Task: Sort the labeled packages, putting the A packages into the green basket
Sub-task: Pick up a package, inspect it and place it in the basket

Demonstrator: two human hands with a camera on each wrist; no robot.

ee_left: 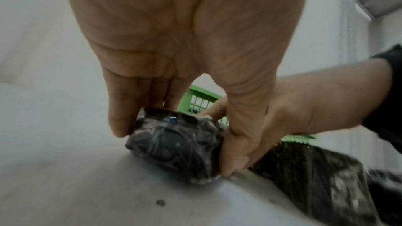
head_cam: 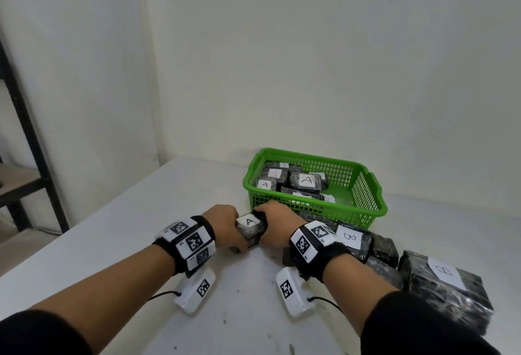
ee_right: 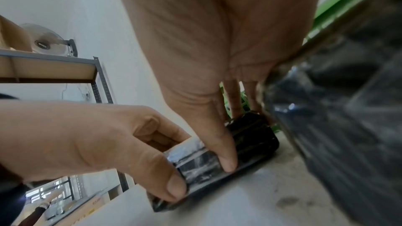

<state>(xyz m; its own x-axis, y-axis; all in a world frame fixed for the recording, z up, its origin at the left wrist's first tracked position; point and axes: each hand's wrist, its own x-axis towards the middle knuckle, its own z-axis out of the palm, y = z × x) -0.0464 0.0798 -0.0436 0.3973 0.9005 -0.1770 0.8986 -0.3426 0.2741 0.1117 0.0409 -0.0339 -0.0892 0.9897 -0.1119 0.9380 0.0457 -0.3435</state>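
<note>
A dark plastic-wrapped package with a white A label (head_cam: 249, 222) lies on the white table just in front of the green basket (head_cam: 363, 208). My left hand (head_cam: 225, 225) grips its left end, thumb and fingers curled round it (ee_left: 174, 145). My right hand (head_cam: 275, 223) grips its right end, thumb on the near side (ee_right: 226, 162). The basket holds several dark packages with A labels (head_cam: 306, 179). Two packages marked B (head_cam: 349, 237) (head_cam: 446, 271) lie to the right of my right wrist.
More dark packages (head_cam: 383, 247) are heaped along the table's right side, up against the basket's front. A metal shelf rack (head_cam: 31, 140) stands off the table's left edge. The white wall (head_cam: 310, 58) rises right behind the basket.
</note>
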